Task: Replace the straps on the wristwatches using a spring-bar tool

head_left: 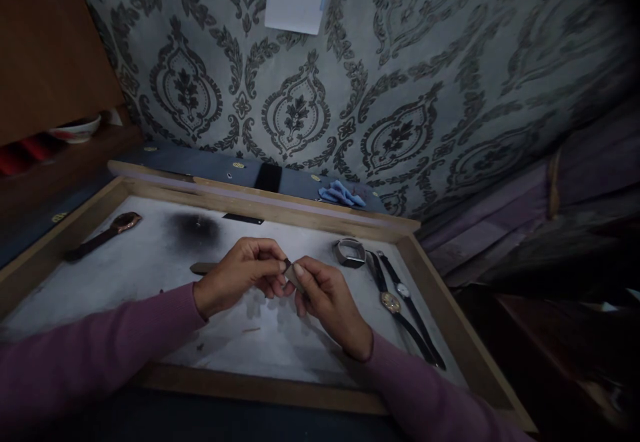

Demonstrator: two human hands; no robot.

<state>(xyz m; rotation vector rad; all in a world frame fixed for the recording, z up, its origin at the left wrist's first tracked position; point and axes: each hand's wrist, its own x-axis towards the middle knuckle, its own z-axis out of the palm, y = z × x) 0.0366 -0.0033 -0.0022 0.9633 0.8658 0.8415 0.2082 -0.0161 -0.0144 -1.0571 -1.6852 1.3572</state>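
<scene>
In the middle of the view, my left hand [245, 272] and my right hand [327, 295] meet over a white-bottomed wooden tray. Between their fingertips is a short grey-brown watch strap [293, 277] with a dark end. My left thumb and fingers pinch the dark end, while my right thumb presses on the flat part. The fingers hide much of it. Another grey-brown strap piece [201, 268] lies on the tray bottom, partly behind my left hand. To the right of my hands rests a watch with a closed metal band [350, 253].
The wooden tray [470, 335] has raised walls. Right inside lie a gold-faced watch [391, 303] and a white-faced watch [403, 290]; a brown watch [125, 222] lies left. A flat black piece [243, 218] is near the back wall. Behind it sits a blue cloth [341, 193].
</scene>
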